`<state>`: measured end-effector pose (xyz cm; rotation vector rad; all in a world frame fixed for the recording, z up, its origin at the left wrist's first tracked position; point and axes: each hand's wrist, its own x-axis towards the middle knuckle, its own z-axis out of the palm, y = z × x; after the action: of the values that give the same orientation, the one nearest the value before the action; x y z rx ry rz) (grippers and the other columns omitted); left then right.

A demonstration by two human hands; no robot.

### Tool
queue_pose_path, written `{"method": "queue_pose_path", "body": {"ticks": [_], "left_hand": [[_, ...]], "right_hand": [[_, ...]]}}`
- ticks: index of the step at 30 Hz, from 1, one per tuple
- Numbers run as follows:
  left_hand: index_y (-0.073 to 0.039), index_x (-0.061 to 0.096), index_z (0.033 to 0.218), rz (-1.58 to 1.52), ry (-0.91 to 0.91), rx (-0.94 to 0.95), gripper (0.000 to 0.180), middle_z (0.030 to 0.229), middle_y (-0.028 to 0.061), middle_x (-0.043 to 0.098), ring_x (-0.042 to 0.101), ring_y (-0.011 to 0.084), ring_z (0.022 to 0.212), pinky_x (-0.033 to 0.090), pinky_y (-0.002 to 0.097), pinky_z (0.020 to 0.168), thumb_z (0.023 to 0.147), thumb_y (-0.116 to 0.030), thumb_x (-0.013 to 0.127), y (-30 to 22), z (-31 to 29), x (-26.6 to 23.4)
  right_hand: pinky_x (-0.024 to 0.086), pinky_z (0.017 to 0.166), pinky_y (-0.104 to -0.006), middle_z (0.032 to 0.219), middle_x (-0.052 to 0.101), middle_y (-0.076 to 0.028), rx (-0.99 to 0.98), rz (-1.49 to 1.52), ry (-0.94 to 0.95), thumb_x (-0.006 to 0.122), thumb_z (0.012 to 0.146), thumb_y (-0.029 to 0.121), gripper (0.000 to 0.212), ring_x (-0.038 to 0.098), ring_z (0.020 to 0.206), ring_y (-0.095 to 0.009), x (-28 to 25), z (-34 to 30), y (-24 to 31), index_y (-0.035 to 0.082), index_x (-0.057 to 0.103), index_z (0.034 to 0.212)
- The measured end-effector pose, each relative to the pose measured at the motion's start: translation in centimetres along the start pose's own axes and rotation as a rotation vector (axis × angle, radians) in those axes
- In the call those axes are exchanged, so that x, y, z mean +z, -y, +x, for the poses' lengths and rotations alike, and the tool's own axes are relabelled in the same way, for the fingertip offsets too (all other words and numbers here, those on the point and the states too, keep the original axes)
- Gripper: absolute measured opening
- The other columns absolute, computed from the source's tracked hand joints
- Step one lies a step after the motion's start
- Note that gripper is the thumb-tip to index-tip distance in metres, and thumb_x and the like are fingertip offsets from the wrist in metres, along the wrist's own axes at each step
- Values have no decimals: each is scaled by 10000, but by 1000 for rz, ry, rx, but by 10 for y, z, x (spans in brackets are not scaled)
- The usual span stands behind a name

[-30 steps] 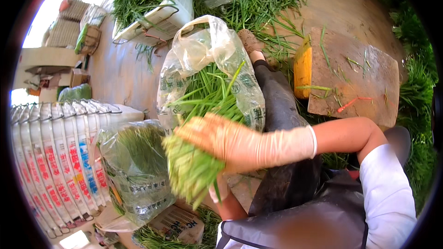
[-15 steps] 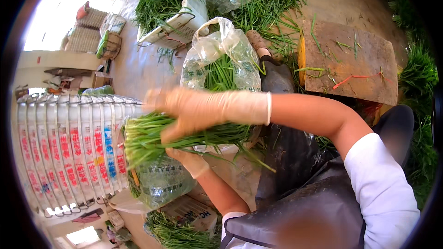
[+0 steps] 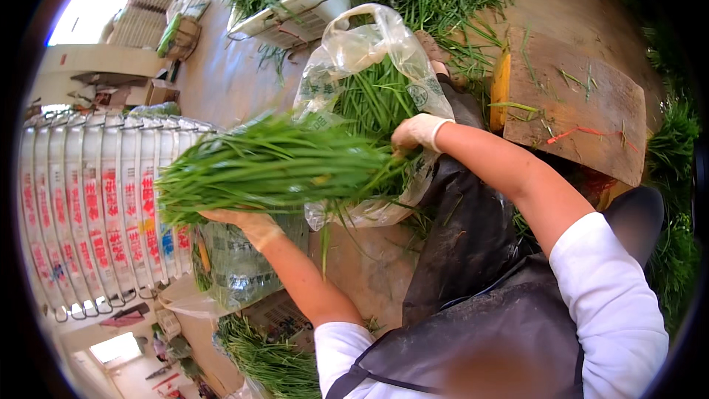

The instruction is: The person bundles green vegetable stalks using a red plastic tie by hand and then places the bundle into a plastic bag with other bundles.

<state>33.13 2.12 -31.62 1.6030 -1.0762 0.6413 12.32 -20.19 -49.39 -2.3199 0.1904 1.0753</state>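
Observation:
A thick bundle of garlic chives (image 3: 266, 170) lies sideways above the plastic bags, slightly blurred. Under its left end, my left hand (image 3: 247, 223) in a thin pale glove supports it, the fingers hidden by the leaves. My right hand (image 3: 419, 133), gloved too, is closed at the bundle's narrower right end, beside the bag's rim; its fingertips are partly hidden. Behind the bundle stands a clear plastic bag (image 3: 314, 77) with handles, holding more chives (image 3: 377, 103). Below the bundle, another clear bag (image 3: 255, 270) with chives sits near my left forearm.
A white crate (image 3: 295, 15) heaped with chives stands at the far side, near a loose chive pile (image 3: 450, 0). A wire rack (image 3: 96, 214) hung with printed bags is at left. A board (image 3: 569, 103) with scraps lies at right. Chives (image 3: 273, 362) lie at the bottom.
My right hand has gone from across the top of the bundle to its right end. The bundle and my left hand have shifted left, and the view has moved slightly.

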Motion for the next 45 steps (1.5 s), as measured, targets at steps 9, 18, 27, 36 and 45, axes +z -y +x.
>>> {"method": "queue_pose_path", "body": {"ticks": [9, 18, 27, 36, 45], "left_hand": [[-92, 474, 1330, -702, -218, -450, 448, 1340, 112, 505, 536, 292, 1158, 503, 477, 959, 929, -286, 513, -17, 112, 15], [-62, 556, 1277, -1134, -256, -573, 648, 1247, 118, 584, 561, 300, 1124, 478, 487, 947, 902, -555, 365, -50, 126, 38], [-61, 573, 1252, -1050, -231, -478, 599, 1221, 119, 595, 594, 283, 1087, 528, 457, 899, 925, -507, 343, -123, 140, 40], [-22, 570, 1222, -1177, -136, -487, 552, 1187, 146, 609, 609, 300, 1049, 554, 452, 834, 926, -447, 379, -177, 144, 33], [1, 490, 1325, -1337, 50, -290, 666, 1322, 192, 523, 537, 331, 1188, 484, 481, 980, 897, -502, 403, -266, 137, 56]], "right_hand": [[495, 901, -400, 1229, 630, -72, 122, 11, -628, 605, 885, 330, 376, 616, 1087, -269, -41, -103, -35, 133, 646, 1203], [259, 1148, -385, 1476, 284, -320, -156, 803, -674, 814, 642, 582, 1269, 303, 1385, -389, 2, -147, 96, -64, 124, 1489], [504, 880, -448, 1240, 585, -212, 13, 110, -622, 706, 757, 533, 903, 593, 1115, -351, -5, -162, 145, 31, 360, 1423], [527, 741, -437, 788, 670, -195, -102, 139, -1139, 585, 885, 481, 461, 660, 796, -354, 25, -423, 152, 34, 699, 883], [173, 1173, -359, 1551, 188, -245, -310, 1024, -833, 569, 866, 594, 997, 232, 1438, -285, 118, -217, 56, -10, 106, 1510]]}}
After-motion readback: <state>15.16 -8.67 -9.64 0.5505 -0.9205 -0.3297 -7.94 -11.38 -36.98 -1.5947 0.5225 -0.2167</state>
